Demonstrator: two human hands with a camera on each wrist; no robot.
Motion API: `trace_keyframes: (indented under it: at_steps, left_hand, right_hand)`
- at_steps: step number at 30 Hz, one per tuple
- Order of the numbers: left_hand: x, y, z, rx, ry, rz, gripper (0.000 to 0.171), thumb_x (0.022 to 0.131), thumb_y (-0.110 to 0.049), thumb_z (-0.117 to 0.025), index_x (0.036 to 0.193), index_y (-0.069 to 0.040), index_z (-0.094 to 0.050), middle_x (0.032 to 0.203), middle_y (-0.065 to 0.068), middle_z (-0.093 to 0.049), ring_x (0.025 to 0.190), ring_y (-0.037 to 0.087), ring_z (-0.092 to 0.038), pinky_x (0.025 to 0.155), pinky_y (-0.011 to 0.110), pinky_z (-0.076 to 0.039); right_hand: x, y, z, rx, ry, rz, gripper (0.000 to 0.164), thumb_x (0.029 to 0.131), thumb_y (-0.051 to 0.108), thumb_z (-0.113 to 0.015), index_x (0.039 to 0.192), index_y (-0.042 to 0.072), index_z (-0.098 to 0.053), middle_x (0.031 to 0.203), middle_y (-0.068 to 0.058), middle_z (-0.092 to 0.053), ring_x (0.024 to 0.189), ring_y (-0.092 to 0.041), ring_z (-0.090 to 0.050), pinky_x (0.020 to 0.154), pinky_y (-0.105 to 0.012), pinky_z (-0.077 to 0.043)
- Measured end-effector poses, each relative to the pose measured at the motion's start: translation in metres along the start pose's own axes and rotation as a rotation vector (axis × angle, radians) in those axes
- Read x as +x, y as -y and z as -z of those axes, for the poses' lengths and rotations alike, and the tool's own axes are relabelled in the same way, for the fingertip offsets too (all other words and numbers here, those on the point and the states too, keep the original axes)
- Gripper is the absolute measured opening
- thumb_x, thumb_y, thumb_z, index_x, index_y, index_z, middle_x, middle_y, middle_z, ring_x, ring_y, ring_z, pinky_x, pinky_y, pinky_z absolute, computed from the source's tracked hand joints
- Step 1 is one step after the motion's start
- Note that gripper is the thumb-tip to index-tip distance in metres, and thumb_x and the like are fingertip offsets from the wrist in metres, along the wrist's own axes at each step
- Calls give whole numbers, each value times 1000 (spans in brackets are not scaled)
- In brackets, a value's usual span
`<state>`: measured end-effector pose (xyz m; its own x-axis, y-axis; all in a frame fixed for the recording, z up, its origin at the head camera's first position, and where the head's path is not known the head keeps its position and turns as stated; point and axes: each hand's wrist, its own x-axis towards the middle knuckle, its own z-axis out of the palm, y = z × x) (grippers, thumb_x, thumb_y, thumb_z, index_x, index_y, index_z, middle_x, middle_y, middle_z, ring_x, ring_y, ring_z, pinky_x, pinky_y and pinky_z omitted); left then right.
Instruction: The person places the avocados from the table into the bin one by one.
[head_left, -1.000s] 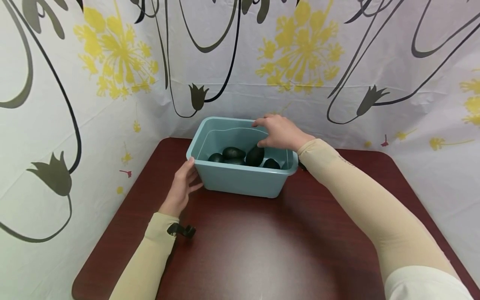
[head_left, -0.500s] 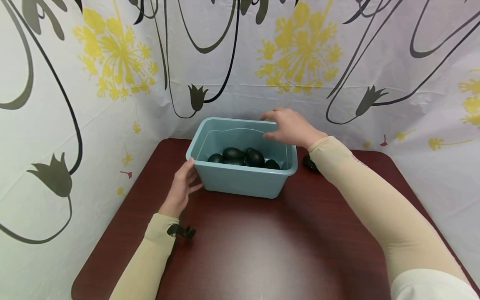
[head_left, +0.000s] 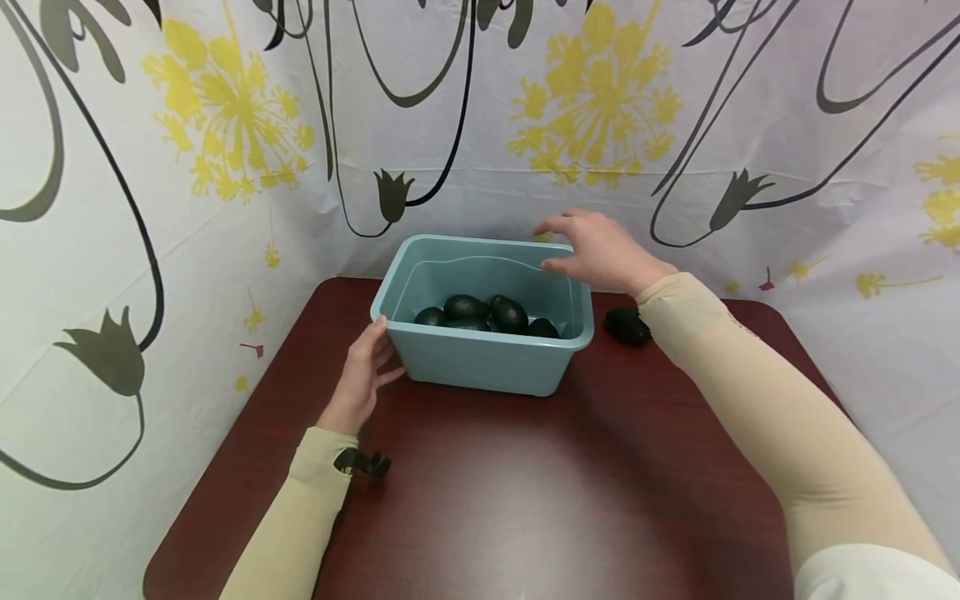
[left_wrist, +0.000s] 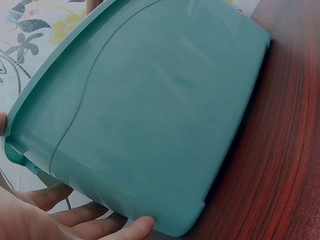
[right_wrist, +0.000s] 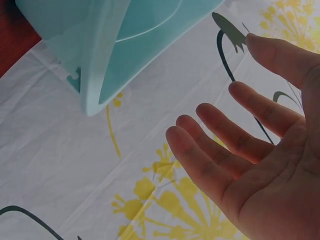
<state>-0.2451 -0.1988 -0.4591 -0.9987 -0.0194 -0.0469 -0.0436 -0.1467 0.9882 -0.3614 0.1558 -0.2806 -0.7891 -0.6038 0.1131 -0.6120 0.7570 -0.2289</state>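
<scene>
A light blue plastic bin [head_left: 480,360] stands on the table with several dark avocados [head_left: 508,315] lying in it. My left hand [head_left: 358,375] holds the bin's front left corner, thumb at the rim and fingers along the side; in the left wrist view those fingers [left_wrist: 135,230] lie against the wall. Above the bin's back right corner hovers my right hand [head_left: 606,252]. Its palm is bare in the right wrist view, with the fingers [right_wrist: 200,155] loosely bent, apart from the rim.
Another dark avocado [head_left: 627,326] lies on the reddish-brown table [head_left: 480,492] right of the bin, partly behind the right forearm. A patterned cloth [head_left: 480,150] hangs close behind the bin and along both sides.
My right hand has drawn away from an avocado in the bin, moving right and up. That avocado has settled lower, and the one on the table has come into view. The left hand stays put.
</scene>
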Motion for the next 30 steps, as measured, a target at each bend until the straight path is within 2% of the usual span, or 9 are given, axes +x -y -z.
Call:
trace_keyframes:
  at_steps: [4, 8, 11, 16, 22, 30]
  left_hand:
    - [-1, -2, -1, 4, -3, 1, 71, 101, -55, -47, 161, -24, -26, 163, 9, -27, 146, 34, -31, 105, 69, -33]
    - [4, 7, 2, -7, -21, 5, 70, 99, -61, -49, 159, -30, -29, 161, 2, -31, 144, 29, -34, 104, 67, -36]
    - [4, 6, 2, -10, -26, 7, 70, 98, -63, -50, 158, -32, -31, 160, 1, -32, 144, 28, -35, 104, 66, -37]
    - [3, 5, 2, -16, -14, 6, 69, 101, -57, -48, 159, -27, -28, 161, 5, -30, 144, 30, -33, 104, 67, -35]
    - [-8, -9, -5, -10, -1, 4, 70, 102, -54, -47, 160, -22, -26, 162, 8, -29, 145, 31, -32, 106, 67, -33]
    - [-12, -13, -8, 2, -2, 3, 71, 102, -54, -47, 161, -22, -24, 163, 8, -27, 146, 31, -31, 107, 67, -31]
  right_hand:
    - [-4, -5, 2, -5, -21, -1, 53, 94, 32, -72, 143, 19, -55, 141, -11, -52, 120, -33, -53, 96, -55, -45]
    - [-8, -11, 2, -7, -42, 1, 53, 94, 30, -73, 142, 18, -56, 139, -10, -53, 119, -33, -53, 96, -55, -45]
    - [-11, -14, 2, -3, -56, 10, 51, 93, 29, -74, 141, 18, -57, 139, -10, -53, 121, -33, -53, 96, -55, -45]
    - [-17, -18, 4, -2, -59, 3, 51, 94, 30, -73, 140, 17, -57, 141, -9, -52, 124, -34, -52, 96, -56, -44]
    - [-25, -27, 8, -1, -69, -37, 52, 94, 30, -73, 141, 17, -57, 143, -12, -52, 121, -35, -53, 95, -57, -44]
    - [-33, -46, 4, -3, -88, -71, 49, 94, 29, -71, 139, 15, -58, 141, -14, -52, 118, -36, -55, 93, -57, -45]
